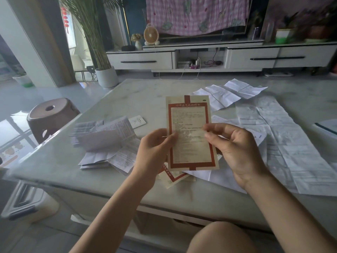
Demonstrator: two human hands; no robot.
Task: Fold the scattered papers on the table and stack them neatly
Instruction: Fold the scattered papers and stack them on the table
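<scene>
Seemingly to line up a fold, the left hand [155, 145] and right hand [235, 148] pinch opposite edges of a red-bordered leaflet [190, 136], lifted above the table [54, 157]; folded papers [107, 143] sit left, flat sheets [284, 139] right

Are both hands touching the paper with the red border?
Touching. The head view shows the left hand pinching the red-bordered paper's left edge, and the right hand's fingertips pressing its right edge.

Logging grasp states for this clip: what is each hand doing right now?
Left hand: closed on the left edge of the cream, red-bordered printed leaflet.
Right hand: fingertips pinching the same leaflet's right edge.
</scene>
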